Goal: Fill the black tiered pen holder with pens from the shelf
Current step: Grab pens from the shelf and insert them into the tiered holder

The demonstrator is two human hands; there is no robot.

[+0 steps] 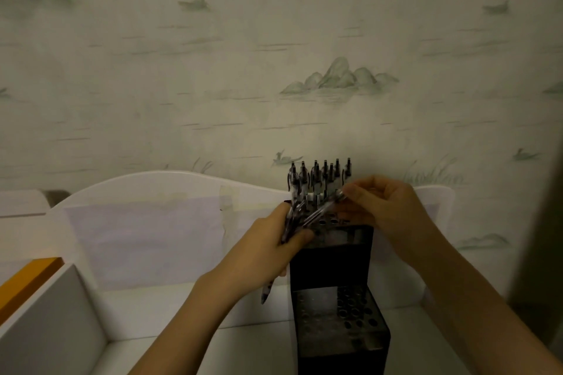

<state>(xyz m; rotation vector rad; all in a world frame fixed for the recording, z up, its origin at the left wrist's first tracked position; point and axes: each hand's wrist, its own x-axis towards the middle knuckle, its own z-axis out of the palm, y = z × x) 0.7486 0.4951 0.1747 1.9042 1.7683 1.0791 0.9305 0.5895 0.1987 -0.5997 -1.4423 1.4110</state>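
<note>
The black tiered pen holder (332, 271), boxy with round holes across its stepped tops, stands on the white shelf (182, 298). Its rearmost tier holds a row of upright clear-barrelled pens (320, 176). At its left, the left hand (274, 240) grips a bundle of pens (291, 222); above its middle tier, the right hand (384, 201) pinches one slanted pen (323, 210)

Head view, forward-down, close above hands
</note>
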